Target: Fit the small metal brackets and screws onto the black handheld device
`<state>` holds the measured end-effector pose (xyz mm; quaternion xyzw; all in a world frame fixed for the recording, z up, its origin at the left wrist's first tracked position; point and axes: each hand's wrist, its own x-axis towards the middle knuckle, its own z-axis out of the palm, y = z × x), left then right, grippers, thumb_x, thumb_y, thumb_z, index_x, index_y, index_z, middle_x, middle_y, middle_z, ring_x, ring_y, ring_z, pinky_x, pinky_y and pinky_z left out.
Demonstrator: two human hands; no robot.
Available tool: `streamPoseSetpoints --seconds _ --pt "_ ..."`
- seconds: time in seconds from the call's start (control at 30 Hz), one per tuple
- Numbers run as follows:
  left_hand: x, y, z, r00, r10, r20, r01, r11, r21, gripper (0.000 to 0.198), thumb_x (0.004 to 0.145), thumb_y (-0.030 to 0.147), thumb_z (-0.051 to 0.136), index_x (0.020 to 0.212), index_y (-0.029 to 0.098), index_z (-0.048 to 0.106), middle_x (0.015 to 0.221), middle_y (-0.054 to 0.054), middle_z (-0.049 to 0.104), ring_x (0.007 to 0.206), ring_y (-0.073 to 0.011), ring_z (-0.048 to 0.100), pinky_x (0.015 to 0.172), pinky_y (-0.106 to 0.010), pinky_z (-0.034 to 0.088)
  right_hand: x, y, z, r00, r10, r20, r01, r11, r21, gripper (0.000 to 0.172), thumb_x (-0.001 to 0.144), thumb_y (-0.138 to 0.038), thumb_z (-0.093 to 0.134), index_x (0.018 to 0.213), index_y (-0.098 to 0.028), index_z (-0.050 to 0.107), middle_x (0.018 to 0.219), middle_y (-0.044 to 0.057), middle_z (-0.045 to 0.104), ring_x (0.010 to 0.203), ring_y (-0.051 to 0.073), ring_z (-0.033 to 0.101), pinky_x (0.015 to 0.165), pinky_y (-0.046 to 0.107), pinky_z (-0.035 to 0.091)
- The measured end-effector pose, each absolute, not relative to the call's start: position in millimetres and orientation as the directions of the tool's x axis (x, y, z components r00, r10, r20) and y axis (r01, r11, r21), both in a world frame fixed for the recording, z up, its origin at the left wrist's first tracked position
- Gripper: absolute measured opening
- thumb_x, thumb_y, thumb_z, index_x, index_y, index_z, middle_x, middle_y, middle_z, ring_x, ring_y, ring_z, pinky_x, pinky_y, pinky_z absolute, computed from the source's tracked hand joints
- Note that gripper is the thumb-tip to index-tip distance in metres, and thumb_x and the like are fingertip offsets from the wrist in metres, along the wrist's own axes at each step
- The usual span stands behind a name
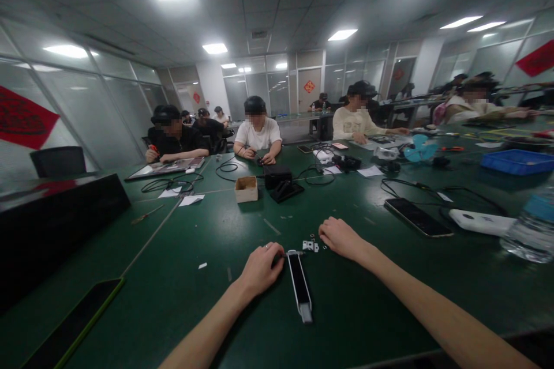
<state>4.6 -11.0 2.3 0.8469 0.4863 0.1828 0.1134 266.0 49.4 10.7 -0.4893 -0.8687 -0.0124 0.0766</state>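
A slim white-framed device with a long black face [298, 279] lies on the green table, its grey end towards me. My left hand [261, 270], with a ring on one finger, is closed, its thumb and fingertips pinched at the device's upper left corner. Small white and metal parts [310, 245] lie just beyond the device. My right hand [340, 237] rests on the table to the right of these parts, with its fingers curled. What its fingertips hold, if anything, is hidden. Tiny rings or screws [312, 236] lie near those fingertips.
A small open box [246, 189] and a black box [277, 176] stand ahead. To the right are a phone [416, 217], a white device [480, 221], a water bottle [532, 225] and a blue tray [517, 162]. A green-edged phone [71, 323] lies left. Several people sit across.
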Motion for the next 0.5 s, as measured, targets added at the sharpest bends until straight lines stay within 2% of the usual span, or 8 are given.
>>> streamPoseSetpoints --seconds 0.23,0.5 --pt "3.6 -10.7 1.0 0.463 0.861 0.211 0.774 -0.509 0.377 0.013 0.088 0.023 0.046 0.098 0.022 0.054 0.096 -0.001 0.061 0.082 -0.015 0.057 0.073 -0.027 0.043 263.8 43.2 14.5 -0.472 0.875 0.11 0.861 0.484 -0.155 0.015 0.084 -0.019 0.048 0.08 -0.014 0.061 0.083 0.01 0.061 0.079 0.022 0.053 0.068 0.032 0.04" --pt "4.5 -11.0 3.3 0.47 0.857 0.21 0.774 -0.515 0.369 0.014 0.088 0.023 0.046 0.098 0.021 0.055 0.095 -0.002 0.061 0.081 -0.0153 0.056 0.072 -0.027 0.043 267.6 47.3 8.9 -0.428 0.902 0.058 0.82 0.414 -0.396 0.012 0.082 -0.02 0.048 0.09 -0.018 0.057 0.089 0.006 0.059 0.081 0.02 0.054 0.066 0.029 0.04"
